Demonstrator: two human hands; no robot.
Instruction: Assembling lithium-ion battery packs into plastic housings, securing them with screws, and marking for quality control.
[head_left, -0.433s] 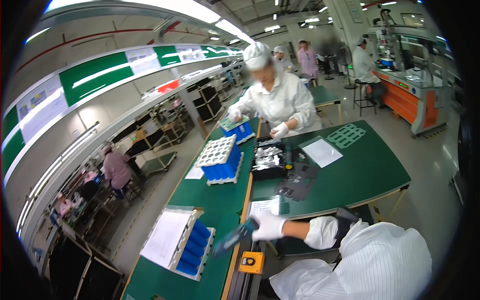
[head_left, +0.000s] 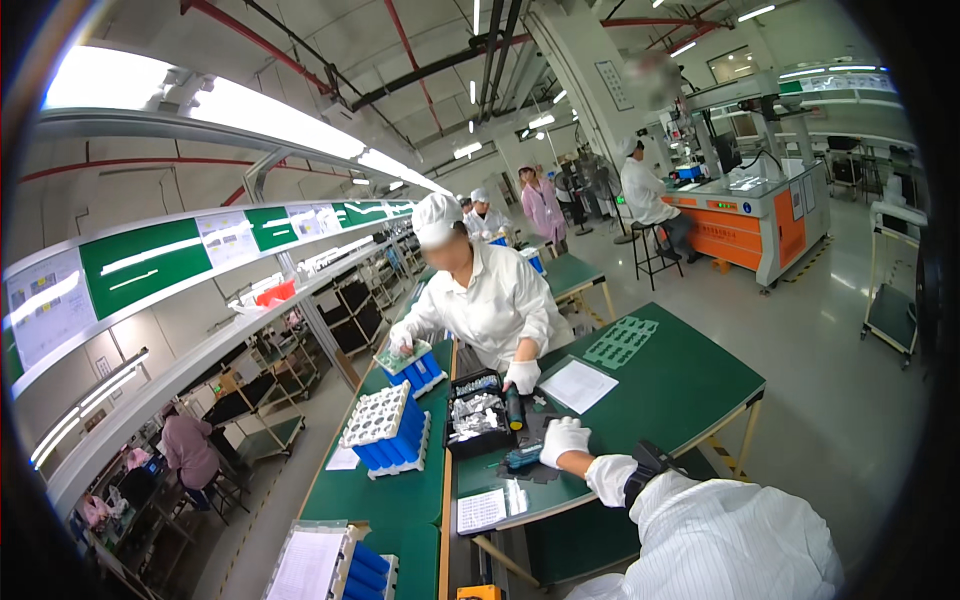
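Observation:
My right hand [head_left: 566, 442], in a white glove, is over the near edge of the right-hand green table. Its fingers are closed around a dark teal hand-held tool [head_left: 524, 457], whose exact kind I cannot make out. Under and beside the tool lie dark flat sheets [head_left: 543, 470]. Close by stands a black box [head_left: 477, 440] with silvery small parts in it. A second tool with a dark green body and yellow end [head_left: 514, 410] is beside the box, next to a co-worker's gloved hand [head_left: 521, 376]. My left hand is not in view.
Blue cylinder packs [head_left: 398, 440] with white frames stand along the left bench [head_left: 410, 510]. One nearer pack carries a paper sheet [head_left: 305, 565]. Across the corner, a co-worker [head_left: 480, 300] has one hand on a green board [head_left: 400, 358]. White paper [head_left: 579, 386] and a green cut-out sheet [head_left: 621, 342] lie on the right table.
My right hand has carried the teal tool from above the left bench to the dark sheets on the right table. The view has swung right. The co-worker's hand has come to the green-and-yellow tool.

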